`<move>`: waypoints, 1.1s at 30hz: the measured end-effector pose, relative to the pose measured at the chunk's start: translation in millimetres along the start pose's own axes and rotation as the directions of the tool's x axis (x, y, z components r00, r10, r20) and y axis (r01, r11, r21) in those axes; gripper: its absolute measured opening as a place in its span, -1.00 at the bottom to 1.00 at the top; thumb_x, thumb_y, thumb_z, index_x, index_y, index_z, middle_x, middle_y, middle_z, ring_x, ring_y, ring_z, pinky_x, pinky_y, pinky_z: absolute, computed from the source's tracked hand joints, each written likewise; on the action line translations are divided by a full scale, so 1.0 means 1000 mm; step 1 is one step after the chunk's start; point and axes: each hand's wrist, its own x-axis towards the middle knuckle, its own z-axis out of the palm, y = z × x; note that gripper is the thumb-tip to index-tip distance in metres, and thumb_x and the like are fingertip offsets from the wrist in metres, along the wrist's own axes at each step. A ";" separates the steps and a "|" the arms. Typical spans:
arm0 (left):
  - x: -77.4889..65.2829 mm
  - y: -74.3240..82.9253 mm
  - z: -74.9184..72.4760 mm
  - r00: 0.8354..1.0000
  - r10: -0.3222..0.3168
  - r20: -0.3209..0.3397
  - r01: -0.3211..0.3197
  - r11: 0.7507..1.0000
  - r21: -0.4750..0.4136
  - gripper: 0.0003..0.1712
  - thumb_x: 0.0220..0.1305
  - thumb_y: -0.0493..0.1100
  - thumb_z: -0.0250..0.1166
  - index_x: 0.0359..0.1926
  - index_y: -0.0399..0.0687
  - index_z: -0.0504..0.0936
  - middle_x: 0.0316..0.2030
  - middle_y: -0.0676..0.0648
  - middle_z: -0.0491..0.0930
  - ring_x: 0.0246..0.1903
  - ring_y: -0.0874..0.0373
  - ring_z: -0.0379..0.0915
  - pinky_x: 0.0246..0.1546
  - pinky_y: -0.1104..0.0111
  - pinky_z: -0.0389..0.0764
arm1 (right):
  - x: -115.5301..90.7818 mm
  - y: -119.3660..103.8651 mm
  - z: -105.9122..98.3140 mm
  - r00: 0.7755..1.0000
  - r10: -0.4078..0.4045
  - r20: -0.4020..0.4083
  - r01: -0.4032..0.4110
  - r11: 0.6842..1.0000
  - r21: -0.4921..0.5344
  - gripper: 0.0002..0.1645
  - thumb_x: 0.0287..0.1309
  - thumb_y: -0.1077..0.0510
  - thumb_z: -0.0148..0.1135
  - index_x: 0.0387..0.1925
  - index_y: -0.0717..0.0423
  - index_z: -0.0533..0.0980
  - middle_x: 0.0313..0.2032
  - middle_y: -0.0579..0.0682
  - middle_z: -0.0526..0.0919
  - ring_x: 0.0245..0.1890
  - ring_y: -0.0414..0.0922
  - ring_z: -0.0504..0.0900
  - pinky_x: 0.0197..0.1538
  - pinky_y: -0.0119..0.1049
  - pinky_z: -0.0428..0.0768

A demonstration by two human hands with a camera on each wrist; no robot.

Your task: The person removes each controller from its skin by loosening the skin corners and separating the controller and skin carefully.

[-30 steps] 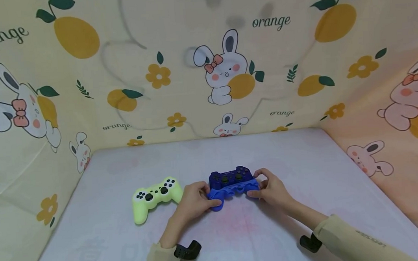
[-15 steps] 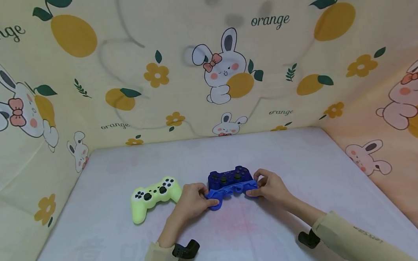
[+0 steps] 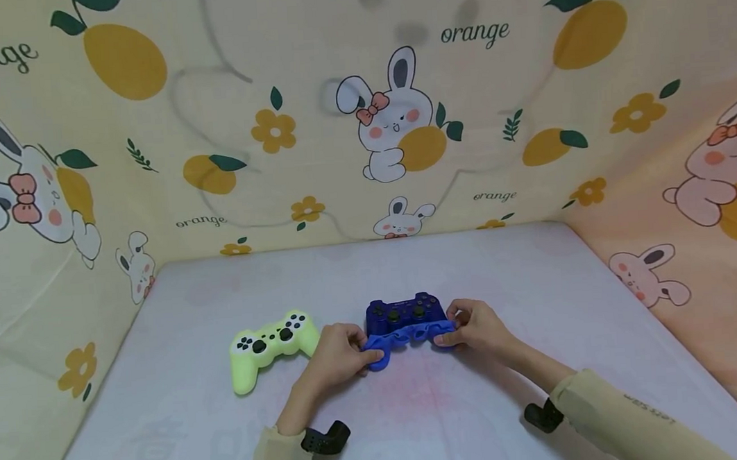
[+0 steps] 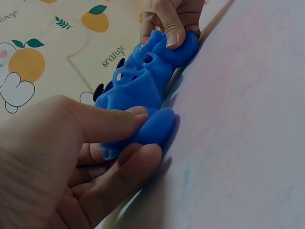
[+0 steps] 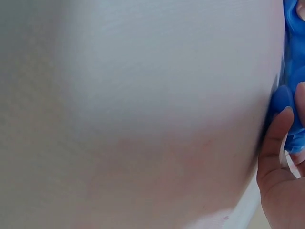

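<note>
A dark blue game controller lies in the middle of the table, its buttons and sticks facing up. Bunched over its near side is a bright blue silicone cover, soft and wrinkled, with holes in it. My left hand pinches the cover's left grip end between thumb and fingers; the left wrist view shows this silicone cover up close. At the other end my right hand pinches the cover's right grip end. How far the cover reaches underneath the controller is hidden.
A second game controller in a pale yellow-green cover lies just left of my left hand. White cloth covers the table. Fabric walls printed with rabbits and oranges enclose its back and sides.
Both hands keep their pinch on the silicone cover. Its near edge looks slightly more bunched against the controller. The whole view has shifted a little.
</note>
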 end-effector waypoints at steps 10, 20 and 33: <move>0.000 0.006 0.005 0.995 0.075 -0.069 -0.068 0.993 0.097 -0.70 0.09 -0.23 0.47 -0.62 -0.07 0.51 -0.82 0.19 0.49 -0.81 0.29 0.48 -0.75 0.42 0.46 | 0.000 0.004 0.000 1.000 0.011 0.019 -0.010 1.000 -0.027 -0.48 -0.23 0.13 0.66 -0.40 0.15 0.42 -0.64 -0.08 0.35 -0.62 -0.13 0.42 -0.55 -0.30 0.45; 0.000 0.013 0.022 0.990 -0.002 -0.140 0.002 1.000 -0.001 -0.84 0.03 -0.31 0.42 -0.48 -0.17 0.55 -0.75 0.11 0.53 -0.80 0.24 0.51 -0.73 0.37 0.55 | -0.003 -0.005 0.007 0.998 0.035 0.053 -0.036 0.999 0.020 -0.38 -0.20 0.14 0.65 -0.19 0.17 0.40 -0.65 -0.08 0.37 -0.65 -0.10 0.45 -0.53 -0.25 0.48; 0.002 0.021 0.015 0.973 0.090 -0.212 -0.053 0.983 0.174 -0.34 0.04 0.25 0.48 -0.04 -0.15 0.58 -0.53 0.19 0.55 -0.55 0.32 0.47 -0.39 0.36 0.54 | -0.005 -0.007 0.008 0.996 0.081 0.047 -0.085 0.992 0.091 -0.34 -0.17 0.30 0.61 -0.09 0.21 0.36 -0.61 -0.02 0.39 -0.63 -0.10 0.42 -0.48 -0.21 0.53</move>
